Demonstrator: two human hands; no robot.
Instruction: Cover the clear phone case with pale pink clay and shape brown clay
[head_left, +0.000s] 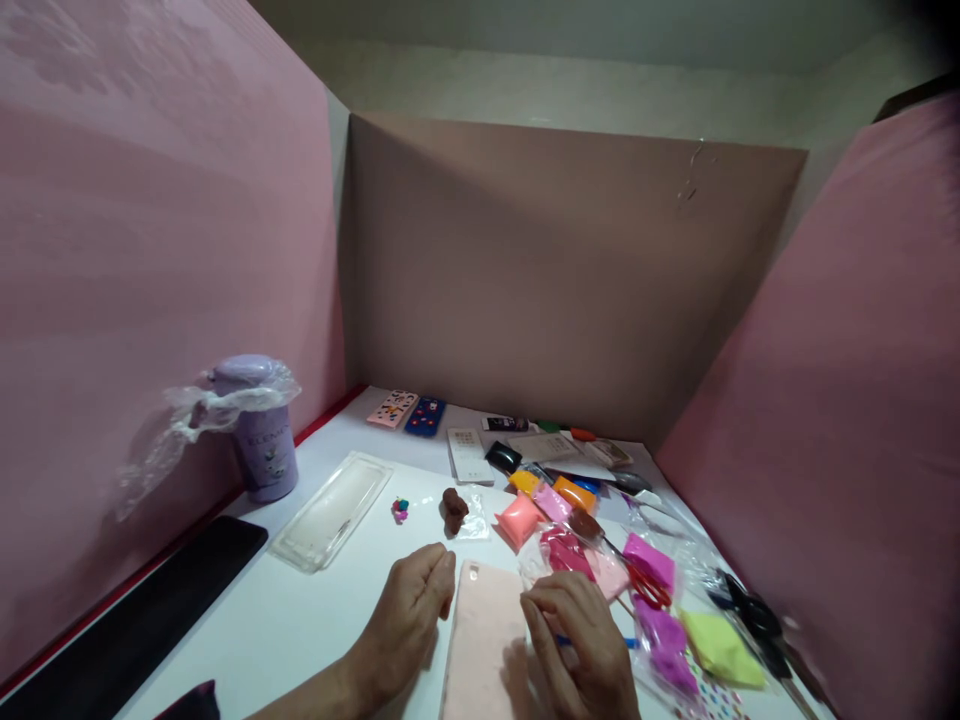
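Note:
A pale pink phone case [486, 640] with a camera cutout lies upright before me on the white table, between my hands. My left hand [412, 615] is at its left edge, fingers curled together; whatever they hold is hidden. Over its right side my right hand [583, 640] has thumb and fingers pinched, and what is between the tips is too small to tell. A blue stick [631, 643] shows behind that hand; I cannot tell whether it is held. Beyond the case sit a brown clay lump [454, 510] on clear plastic and a small multicoloured clay piece [400, 511].
To the left are a clear plastic tray [334, 512], a purple tumbler [266, 450] and a black slab [142, 620]. Clay packets [519, 520], red-handled scissors [649, 588] and black-handled tools [754, 610] crowd the right. Two decorated cases [425, 416] lie at the back. Pink walls enclose the table.

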